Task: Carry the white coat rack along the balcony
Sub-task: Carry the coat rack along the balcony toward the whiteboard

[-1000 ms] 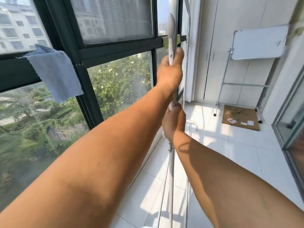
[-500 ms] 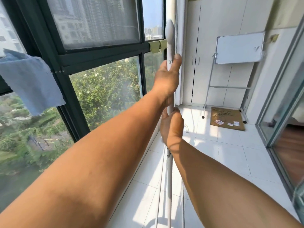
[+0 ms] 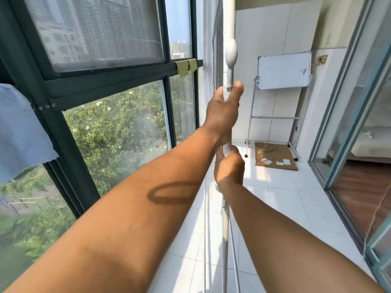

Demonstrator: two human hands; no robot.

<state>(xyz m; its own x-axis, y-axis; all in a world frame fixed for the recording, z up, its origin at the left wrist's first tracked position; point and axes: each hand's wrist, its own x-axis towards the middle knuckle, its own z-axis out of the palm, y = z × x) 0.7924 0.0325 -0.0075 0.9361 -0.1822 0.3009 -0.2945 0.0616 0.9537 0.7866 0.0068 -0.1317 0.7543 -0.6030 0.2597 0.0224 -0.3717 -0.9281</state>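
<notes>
The white coat rack [image 3: 229, 51] pole is clasped upright by both hands, stacked for balance. Left hand [image 3: 223, 111] is wrapped above right hand [image 3: 229, 168], both closed tight, well short of the whiteboard [image 3: 283, 70].

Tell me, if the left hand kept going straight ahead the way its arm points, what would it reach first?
Probably the whiteboard on its stand at the far end; the tiled floor before it looks free. The left hand grips the white coat rack. Depth is uncertain.
</notes>
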